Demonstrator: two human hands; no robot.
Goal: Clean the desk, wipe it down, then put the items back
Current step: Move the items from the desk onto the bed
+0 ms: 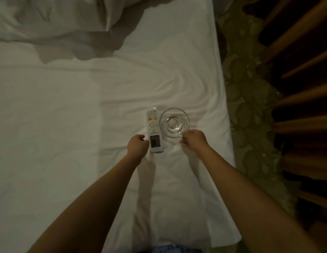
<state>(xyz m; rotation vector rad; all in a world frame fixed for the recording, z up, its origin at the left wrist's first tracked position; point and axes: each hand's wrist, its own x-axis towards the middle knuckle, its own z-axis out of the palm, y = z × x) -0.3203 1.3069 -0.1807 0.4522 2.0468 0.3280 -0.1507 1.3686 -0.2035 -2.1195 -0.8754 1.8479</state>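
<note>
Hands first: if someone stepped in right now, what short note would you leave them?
Left hand: fingers curled at the remote, which lies on the white sheet; grip unclear.
Right hand: pinching the near rim of the clear glass, which stands on the sheet beside the remote.
Done: both items are on the bed.
Left: no desk in view, so wiping and putting items back cannot be judged done.

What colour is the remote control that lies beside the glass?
The remote control is white, with a dark screen and an orange button; the head view shows it.
</note>
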